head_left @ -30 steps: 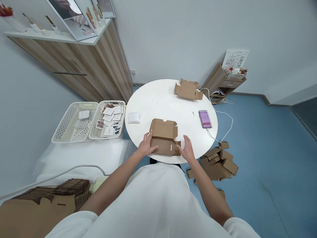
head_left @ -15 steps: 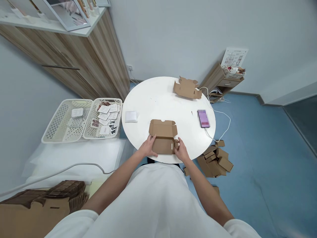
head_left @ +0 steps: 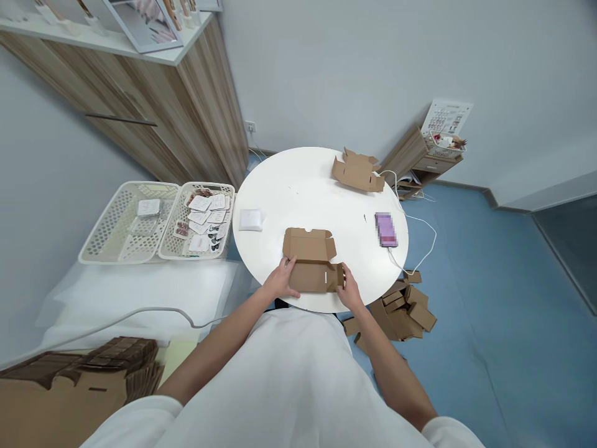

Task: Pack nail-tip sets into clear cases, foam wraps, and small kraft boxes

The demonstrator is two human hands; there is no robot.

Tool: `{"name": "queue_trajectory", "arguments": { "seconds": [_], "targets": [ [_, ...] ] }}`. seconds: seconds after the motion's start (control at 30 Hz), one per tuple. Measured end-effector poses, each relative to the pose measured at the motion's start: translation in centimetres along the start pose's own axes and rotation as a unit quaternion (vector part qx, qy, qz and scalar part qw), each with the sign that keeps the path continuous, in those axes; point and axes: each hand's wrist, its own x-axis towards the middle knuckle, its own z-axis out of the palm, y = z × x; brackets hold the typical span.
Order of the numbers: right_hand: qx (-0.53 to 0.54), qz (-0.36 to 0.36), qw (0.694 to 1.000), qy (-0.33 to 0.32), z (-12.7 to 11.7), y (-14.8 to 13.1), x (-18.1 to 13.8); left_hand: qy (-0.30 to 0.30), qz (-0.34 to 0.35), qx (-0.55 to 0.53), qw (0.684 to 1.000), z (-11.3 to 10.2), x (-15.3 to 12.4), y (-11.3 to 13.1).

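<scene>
A flat brown cardboard box blank (head_left: 308, 261), partly folded, lies near the front edge of the round white table (head_left: 303, 193). My left hand (head_left: 280, 281) grips its left side, thumb on top of the card. At the blank's right end my right hand (head_left: 349, 287) pinches the side flap, which stands bent upward. The far lid panel of the blank lies flat on the table.
A second half-folded box (head_left: 358, 170) sits at the table's far side, a purple phone (head_left: 386, 229) with a white cable to the right, a white pad (head_left: 252, 219) to the left. Two white baskets (head_left: 158, 221) stand left. Folded boxes (head_left: 403, 306) litter the blue floor; flat blanks (head_left: 88, 367) are stacked lower left.
Both hands have closed in on the blank's ends. The right hand moved left onto the right flap and bent it up; the blank now looks narrower.
</scene>
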Motion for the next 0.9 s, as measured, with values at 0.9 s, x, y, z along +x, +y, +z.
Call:
{"name": "queue_trajectory", "arguments": {
  "seconds": [0.9],
  "targets": [
    [-0.123, 0.130, 0.983, 0.041, 2.0, -2.1, 2.5, 0.025, 0.020, -0.079, 0.996, 0.7, -0.6, 0.0]
  ]
}}
